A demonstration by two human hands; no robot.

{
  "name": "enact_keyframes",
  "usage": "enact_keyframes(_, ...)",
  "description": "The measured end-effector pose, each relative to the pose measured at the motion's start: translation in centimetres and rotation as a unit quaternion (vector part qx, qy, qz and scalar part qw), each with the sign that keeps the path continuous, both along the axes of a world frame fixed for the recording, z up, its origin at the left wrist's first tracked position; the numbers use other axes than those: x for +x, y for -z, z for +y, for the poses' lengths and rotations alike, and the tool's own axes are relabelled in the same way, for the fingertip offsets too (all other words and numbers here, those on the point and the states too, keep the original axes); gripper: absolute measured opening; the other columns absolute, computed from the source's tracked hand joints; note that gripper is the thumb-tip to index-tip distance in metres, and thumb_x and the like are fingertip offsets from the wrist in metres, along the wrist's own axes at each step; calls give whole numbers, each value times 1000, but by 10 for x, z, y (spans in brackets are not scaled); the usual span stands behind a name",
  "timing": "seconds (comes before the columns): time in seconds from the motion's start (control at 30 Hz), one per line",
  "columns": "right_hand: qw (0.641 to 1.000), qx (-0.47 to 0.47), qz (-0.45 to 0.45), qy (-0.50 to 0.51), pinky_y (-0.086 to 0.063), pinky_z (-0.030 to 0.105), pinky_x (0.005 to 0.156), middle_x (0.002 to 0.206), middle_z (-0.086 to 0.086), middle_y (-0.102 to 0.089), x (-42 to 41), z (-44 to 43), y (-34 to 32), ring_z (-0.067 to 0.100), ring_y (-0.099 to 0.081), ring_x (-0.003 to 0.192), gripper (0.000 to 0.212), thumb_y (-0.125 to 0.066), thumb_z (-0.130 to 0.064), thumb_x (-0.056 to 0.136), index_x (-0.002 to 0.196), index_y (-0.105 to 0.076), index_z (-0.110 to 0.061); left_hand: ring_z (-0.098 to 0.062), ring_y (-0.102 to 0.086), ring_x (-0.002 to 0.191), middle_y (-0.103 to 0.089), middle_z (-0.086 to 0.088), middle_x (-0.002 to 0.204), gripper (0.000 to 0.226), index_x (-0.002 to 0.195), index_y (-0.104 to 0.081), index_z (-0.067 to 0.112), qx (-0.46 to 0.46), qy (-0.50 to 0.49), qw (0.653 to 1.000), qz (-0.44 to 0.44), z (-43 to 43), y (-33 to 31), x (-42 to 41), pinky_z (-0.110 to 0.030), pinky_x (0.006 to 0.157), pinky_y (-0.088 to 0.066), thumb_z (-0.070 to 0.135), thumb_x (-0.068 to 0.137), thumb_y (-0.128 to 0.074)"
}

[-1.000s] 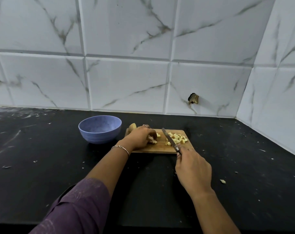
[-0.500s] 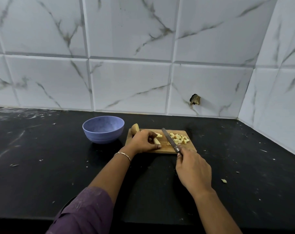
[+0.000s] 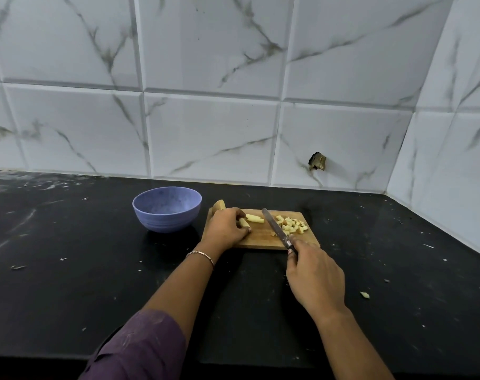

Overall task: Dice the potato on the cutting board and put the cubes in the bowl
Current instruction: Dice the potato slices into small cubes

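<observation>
Head view: my left fingers (image 3: 237,215) pinch sticks (image 3: 254,218), stiff, light, probably slick, so I'd hold behind the cut; right fingers (image 3: 293,250) wrap knife (image 3: 276,224).

The left grip (image 3: 228,226) reaches forward, knuckles up, its fingers curled onto a potato strip (image 3: 243,222). The right grip (image 3: 314,275), nearer the body, wraps the handle of a knife (image 3: 276,227), back of the hand up.
</observation>
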State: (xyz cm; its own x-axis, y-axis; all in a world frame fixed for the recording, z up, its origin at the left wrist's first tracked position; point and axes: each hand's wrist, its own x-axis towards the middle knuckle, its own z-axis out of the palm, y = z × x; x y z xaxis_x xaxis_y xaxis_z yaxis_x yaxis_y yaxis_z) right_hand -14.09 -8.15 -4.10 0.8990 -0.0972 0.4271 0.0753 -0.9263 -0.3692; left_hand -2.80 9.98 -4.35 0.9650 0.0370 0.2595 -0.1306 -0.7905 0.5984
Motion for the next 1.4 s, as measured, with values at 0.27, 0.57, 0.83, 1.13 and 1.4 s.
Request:
enact_keyframes(0.27,1000,-3,-7,-1,-36,16,63,114,-13,-60,1,0,0,3,-47,79,41,-45,-35,104,145,-44,-33,-26,-56,113,-60,-8,115,41,114,-69,20,69,-61,995,-36,-3,-4,9,-36,100,-46,40,79,-79)
enact_keyframes(0.57,1000,-13,-3,0,-29,15,55,113,-13,-60,1,2,-1,4,-46,78,42,-45,-35,104,146,-43,-34,-25,-55,116,-61,-10,119,37,116,-71,17,113,-45,992,-29,-1,-9,13,-36,101,-46,40,87,-71)
enact_keyframes(0.83,1000,-18,-6,2,-33,18,60,112,-12,-60,1,2,0,4,-46,79,43,-45,-35,104,147,-43,-33,-27,-59,109,-58,-9,117,14,103,-72,22,90,-19,995,-25,8,-5,11,-36,92,-51,20,89,-70)
enact_keyframes(1.13,1000,10,-12,-17,-36,18,67,116,-14,-62,-1,0,2,4,-59,96,41,-47,-35,103,145,-46,-34,-16,-56,114,-65,1,119,17,112,-64,22,96,59,994,11,2,-5,4,-38,104,-43,18,97,-59)
enact_keyframes(1.4,1000,1,-15,-21,-40,18,70,117,-13,-62,2,0,5,5,-60,98,41,-45,-36,104,145,-45,-33,-16,-56,118,-66,5,120,16,112,-64,25,88,42,995,-12,-7,-2,1,-42,109,-36,22,97,-57)
